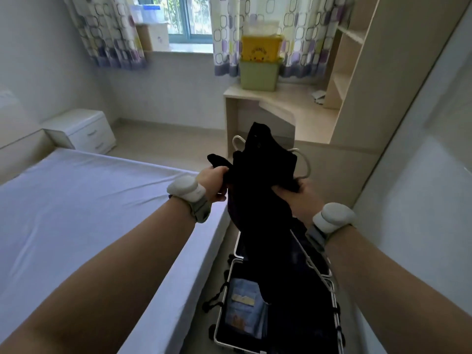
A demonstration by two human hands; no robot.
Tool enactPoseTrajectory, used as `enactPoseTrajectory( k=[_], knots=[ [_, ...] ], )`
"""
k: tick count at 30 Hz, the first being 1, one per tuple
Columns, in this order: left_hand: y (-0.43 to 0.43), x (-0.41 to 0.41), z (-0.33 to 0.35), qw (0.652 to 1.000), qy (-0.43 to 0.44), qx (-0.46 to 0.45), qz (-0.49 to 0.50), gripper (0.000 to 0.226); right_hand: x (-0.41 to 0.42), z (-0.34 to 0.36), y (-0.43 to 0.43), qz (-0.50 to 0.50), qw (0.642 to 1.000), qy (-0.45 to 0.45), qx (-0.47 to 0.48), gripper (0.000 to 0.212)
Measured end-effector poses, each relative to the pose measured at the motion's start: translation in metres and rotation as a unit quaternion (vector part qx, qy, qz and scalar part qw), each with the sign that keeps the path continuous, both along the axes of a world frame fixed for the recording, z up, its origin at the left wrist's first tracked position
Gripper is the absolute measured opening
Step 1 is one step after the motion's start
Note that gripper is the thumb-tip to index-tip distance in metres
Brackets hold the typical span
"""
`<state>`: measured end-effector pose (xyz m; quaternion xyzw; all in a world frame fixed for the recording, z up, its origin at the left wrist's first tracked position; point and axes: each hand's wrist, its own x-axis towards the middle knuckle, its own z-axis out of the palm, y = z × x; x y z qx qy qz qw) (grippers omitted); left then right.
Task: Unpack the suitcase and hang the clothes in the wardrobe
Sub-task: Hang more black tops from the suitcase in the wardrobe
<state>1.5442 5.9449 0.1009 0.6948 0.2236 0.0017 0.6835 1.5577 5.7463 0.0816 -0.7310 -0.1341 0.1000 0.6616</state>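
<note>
- Between the bed and a pale glossy panel on the right, an open suitcase with a silver metal frame lies on the floor.
- Both bare forearms reach out above the suitcase, and each wrist carries a grey strap with a white rounded device.
- The left hand has its fingers curled tight round a bunched edge of a black garment.
- The right hand grips the other side of the garment from below, palm upward with cloth gathered in the fingers.
- The garment is held up in the air between the two hands, and its lower part hangs down towards the open case.
- A pale wire hanger sits partly inside the garment, with loops showing at the upper left and the right of the cloth.
- Inside the case lies a light blue folded item, possibly denim, with a tan label whose writing is too blurred to read.
- On the corner desk a yellow bin sits on top of a green bin.
- The yellow bin bears a cartoon print with an arc of dark lettering above it, not legible.
- A white two-drawer nightstand stands beside the head of the bed.
- Curtains patterned with rounded squares hang on both sides of the window.
</note>
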Motion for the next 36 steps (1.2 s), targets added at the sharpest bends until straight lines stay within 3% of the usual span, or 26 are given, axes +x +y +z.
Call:
enactPoseTrajectory(
  k=[1, 4, 6, 8, 12, 13, 15, 17, 22, 25, 28, 30, 33, 36],
  knots=[
    [0.003, 0.002, 0.0, 1.0, -0.014, 0.012, 0.008, 0.01, 0.005, 0.0, -0.001, 0.001, 1.0, 0.008, 0.014, 0.013],
    [0.025, -0.012, 0.015, 0.997, -0.072, 0.0, 0.016, 0.02, 0.003, 0.02, 0.009, -0.003, 0.998, 0.005, 0.059, 0.007],
    [0.032, -0.019, 0.014, 0.993, -0.112, -0.016, -0.023, 0.032, -0.001, 0.032, 0.015, 0.011, 0.996, 0.002, 0.085, 0.01],
    [0.043, -0.03, 0.007, 0.984, -0.161, 0.03, -0.073, 0.037, -0.01, 0.042, 0.028, 0.034, 0.993, 0.005, 0.109, 0.012],
    [0.048, -0.053, -0.013, 0.972, -0.158, 0.085, -0.15, 0.09, -0.022, 0.055, 0.055, 0.051, 0.988, 0.011, 0.144, 0.009],
    [0.046, -0.058, -0.014, 0.971, -0.157, 0.117, -0.135, 0.079, -0.025, 0.058, 0.062, 0.051, 0.989, 0.01, 0.141, 0.011],
    [0.046, -0.065, -0.011, 0.969, -0.181, 0.158, -0.06, 0.035, -0.032, 0.061, 0.072, 0.043, 0.992, 0.009, 0.123, 0.01],
    [0.056, -0.067, -0.009, 0.968, -0.202, 0.149, 0.012, 0.016, -0.039, 0.061, 0.078, 0.025, 0.993, 0.006, 0.118, 0.007],
    [0.096, -0.07, 0.01, 0.967, -0.206, -0.105, 0.103, 0.014, -0.055, 0.049, 0.09, 0.002, 0.998, -0.046, 0.034, 0.02],
    [0.119, -0.072, 0.034, 0.95, -0.23, -0.146, 0.155, 0.015, -0.077, 0.029, 0.109, 0.029, 0.998, -0.047, -0.004, 0.023],
    [0.136, -0.079, 0.05, 0.96, -0.162, -0.13, 0.189, 0.042, -0.091, 0.012, 0.132, 0.07, 0.99, -0.076, -0.092, 0.029],
    [0.146, -0.086, 0.05, 0.968, -0.128, -0.084, 0.201, 0.049, -0.091, 0.008, 0.15, 0.046, 0.978, -0.12, -0.163, 0.015],
    [0.15, -0.097, 0.05, 0.975, -0.173, -0.048, 0.134, 0.065, -0.082, 0.017, 0.157, -0.001, 0.987, -0.117, -0.111, 0.008],
    [0.153, -0.118, 0.031, 0.977, -0.177, 0.121, -0.013, 0.104, -0.079, 0.031, 0.166, -0.007, 0.994, -0.104, -0.043, 0.009]
  ],
)
